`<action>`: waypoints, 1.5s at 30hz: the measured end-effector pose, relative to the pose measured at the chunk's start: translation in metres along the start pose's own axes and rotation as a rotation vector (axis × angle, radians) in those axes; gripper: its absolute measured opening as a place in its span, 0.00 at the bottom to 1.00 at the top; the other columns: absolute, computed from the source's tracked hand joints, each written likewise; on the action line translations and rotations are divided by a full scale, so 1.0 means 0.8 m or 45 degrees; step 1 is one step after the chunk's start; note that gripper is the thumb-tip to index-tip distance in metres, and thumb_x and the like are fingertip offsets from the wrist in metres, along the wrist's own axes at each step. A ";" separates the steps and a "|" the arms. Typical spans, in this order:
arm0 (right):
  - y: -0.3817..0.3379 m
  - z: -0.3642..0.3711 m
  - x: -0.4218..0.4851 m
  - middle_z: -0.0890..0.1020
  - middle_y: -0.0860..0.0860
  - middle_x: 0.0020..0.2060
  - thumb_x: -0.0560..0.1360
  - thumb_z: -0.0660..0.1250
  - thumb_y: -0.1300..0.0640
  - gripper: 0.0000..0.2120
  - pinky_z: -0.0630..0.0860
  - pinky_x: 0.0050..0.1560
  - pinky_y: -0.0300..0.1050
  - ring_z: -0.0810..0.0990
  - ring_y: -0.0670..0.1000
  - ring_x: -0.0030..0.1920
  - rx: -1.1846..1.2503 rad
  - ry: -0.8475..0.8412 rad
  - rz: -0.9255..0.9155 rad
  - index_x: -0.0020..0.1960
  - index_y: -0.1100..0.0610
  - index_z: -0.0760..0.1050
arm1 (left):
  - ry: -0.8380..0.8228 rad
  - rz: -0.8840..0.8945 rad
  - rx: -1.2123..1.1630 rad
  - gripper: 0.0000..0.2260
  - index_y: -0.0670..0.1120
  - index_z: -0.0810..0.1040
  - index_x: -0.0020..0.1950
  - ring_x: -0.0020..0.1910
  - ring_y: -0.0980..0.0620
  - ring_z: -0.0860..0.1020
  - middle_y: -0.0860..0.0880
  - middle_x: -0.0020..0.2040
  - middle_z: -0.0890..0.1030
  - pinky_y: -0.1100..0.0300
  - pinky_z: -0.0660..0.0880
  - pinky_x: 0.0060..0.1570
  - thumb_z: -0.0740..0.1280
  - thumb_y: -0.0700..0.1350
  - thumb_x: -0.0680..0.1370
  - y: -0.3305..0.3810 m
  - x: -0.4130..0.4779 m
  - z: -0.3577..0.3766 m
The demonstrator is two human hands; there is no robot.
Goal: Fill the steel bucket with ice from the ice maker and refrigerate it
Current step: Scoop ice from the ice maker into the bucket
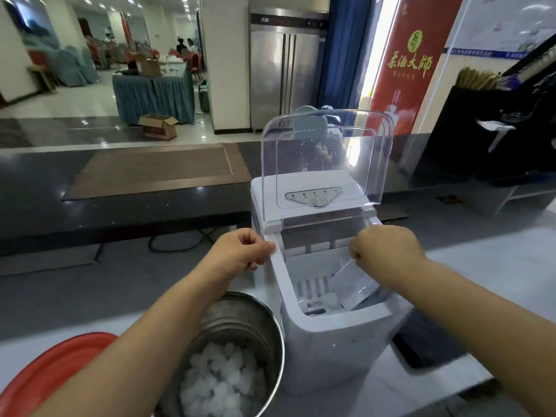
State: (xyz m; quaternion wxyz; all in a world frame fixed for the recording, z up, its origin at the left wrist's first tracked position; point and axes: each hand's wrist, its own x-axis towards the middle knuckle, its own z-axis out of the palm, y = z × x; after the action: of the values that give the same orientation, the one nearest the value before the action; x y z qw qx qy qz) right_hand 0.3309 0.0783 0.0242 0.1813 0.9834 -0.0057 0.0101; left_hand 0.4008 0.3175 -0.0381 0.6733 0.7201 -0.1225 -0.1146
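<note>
A steel bucket (240, 320), part-filled with ice (216, 383), stands at lower centre, just left of the white ice maker (325, 350), whose clear lid (325, 152) is raised; the left hand (240, 251) grips the machine's left rim; the right hand (385, 251) clasps a white scoop (353, 285) inside it; a steel refrigerator (282, 70) stands at upper centre.

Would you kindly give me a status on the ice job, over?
Left hand grips ice maker rim. Right hand holds scoop in basket. Steel bucket part full of ice. Lid up, nothing blocking.
</note>
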 end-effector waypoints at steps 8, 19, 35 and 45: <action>-0.007 0.012 0.011 0.72 0.46 0.33 0.73 0.62 0.62 0.10 0.66 0.35 0.42 0.72 0.53 0.37 0.141 -0.051 -0.080 0.44 0.49 0.78 | -0.138 -0.089 0.028 0.11 0.52 0.77 0.28 0.29 0.56 0.75 0.50 0.29 0.79 0.66 0.73 0.32 0.74 0.45 0.69 0.002 0.009 -0.006; -0.020 0.036 0.009 0.81 0.52 0.46 0.73 0.63 0.62 0.08 0.77 0.42 0.46 0.80 0.55 0.46 0.346 -0.227 -0.037 0.45 0.54 0.79 | -0.192 -0.150 -0.003 0.09 0.50 0.76 0.31 0.34 0.52 0.77 0.47 0.33 0.80 0.58 0.75 0.40 0.75 0.49 0.64 0.009 0.007 -0.007; -0.028 0.033 0.019 0.81 0.55 0.48 0.72 0.62 0.67 0.10 0.70 0.39 0.45 0.80 0.57 0.49 0.124 -0.084 -0.202 0.50 0.57 0.78 | -0.192 -0.179 0.040 0.08 0.45 0.73 0.36 0.35 0.52 0.77 0.44 0.36 0.79 0.57 0.73 0.42 0.71 0.42 0.72 0.018 0.004 -0.005; -0.028 0.026 0.018 0.81 0.54 0.47 0.72 0.61 0.67 0.12 0.69 0.39 0.45 0.80 0.56 0.48 0.076 0.042 -0.331 0.50 0.55 0.76 | -0.201 -0.177 0.047 0.09 0.44 0.73 0.35 0.33 0.53 0.76 0.45 0.34 0.79 0.60 0.74 0.39 0.71 0.41 0.73 0.019 0.004 -0.007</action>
State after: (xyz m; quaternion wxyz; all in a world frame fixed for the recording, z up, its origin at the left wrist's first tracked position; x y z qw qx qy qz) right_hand 0.3457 0.0918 -0.0025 0.1519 0.9804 0.1252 0.0028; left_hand 0.4057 0.3208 -0.0223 0.6387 0.7278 -0.1269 -0.2151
